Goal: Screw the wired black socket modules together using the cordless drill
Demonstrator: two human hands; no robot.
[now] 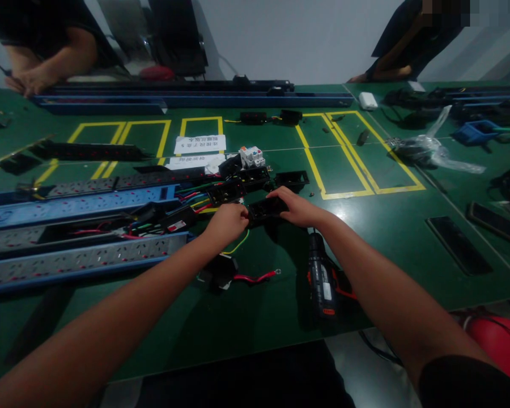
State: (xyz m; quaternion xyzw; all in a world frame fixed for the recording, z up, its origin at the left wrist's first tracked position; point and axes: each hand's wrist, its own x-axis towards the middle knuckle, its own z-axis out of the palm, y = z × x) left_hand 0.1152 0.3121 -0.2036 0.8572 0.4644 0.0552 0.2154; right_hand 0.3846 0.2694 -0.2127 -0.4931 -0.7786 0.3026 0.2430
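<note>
Both my hands hold a small black rectangular housing (pixel 264 210) just above the green table. My left hand (pixel 233 220) pinches its left end, with the fingers closed. On its right end, my right hand (pixel 292 205) grips with thumb and fingers. Similar black open housings (pixel 292 179) lie just beyond, some joined to coloured wires. To the left rest long power strips (pixel 89 260) with grey and blue faces and rows of sockets. A cordless drill (pixel 322 277) lies beneath my right forearm. Near my left wrist is a black part (pixel 219 271) with a red wire (pixel 257 278) ending in a ring terminal.
White circuit breakers (pixel 252 156) and paper labels (pixel 200 143) sit farther back. Yellow tape (pixel 348 196) marks rectangles on the table. Blue rails (pixel 255 101) run along the far side. A clear plastic bag (pixel 429 148) lies right. Two people (pixel 55 59) are across the table.
</note>
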